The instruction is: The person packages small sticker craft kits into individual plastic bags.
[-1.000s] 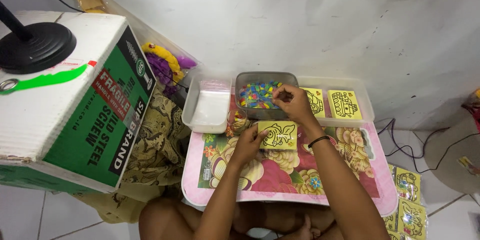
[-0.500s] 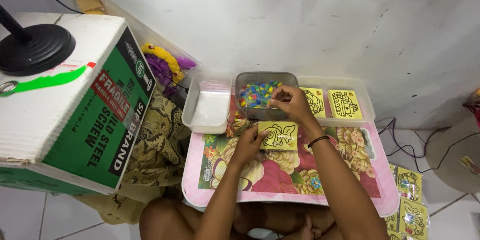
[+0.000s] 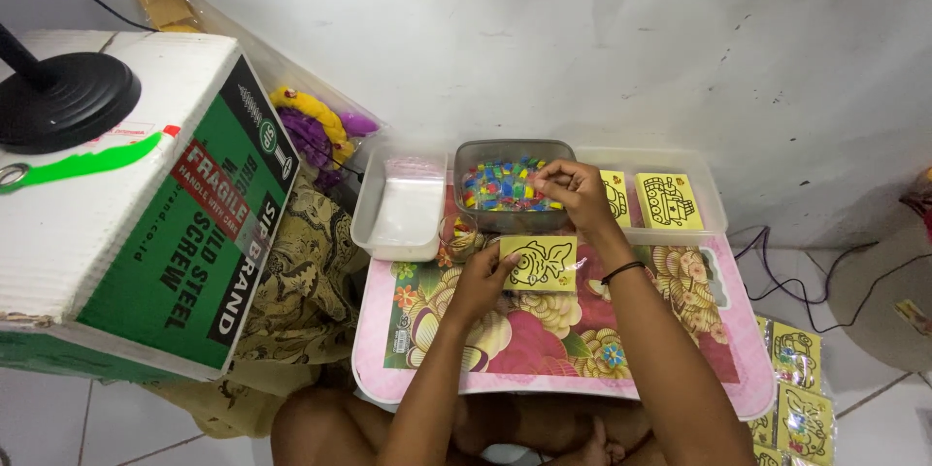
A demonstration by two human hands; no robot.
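Observation:
A yellow card [image 3: 540, 264] with a black outline drawing lies on a floral lap table [image 3: 582, 340]. My left hand [image 3: 479, 279] grips the card's left edge and holds it down. My right hand [image 3: 575, 194] hovers over the right side of a grey tub of small coloured pieces [image 3: 497, 186]. Its fingertips are pinched together on what looks like a small coloured piece. A black band circles my right wrist.
A clear tray [image 3: 400, 214] sits left of the tub, and another tray holds more yellow cards [image 3: 668, 200] on the right. A large green and white carton [image 3: 146, 223] with a black round base [image 3: 63, 102] on it stands at left. Packaged cards [image 3: 801, 379] lie on the floor at right.
My right hand's fingers shifted a little over the tub. The left hand and the card have stayed put.

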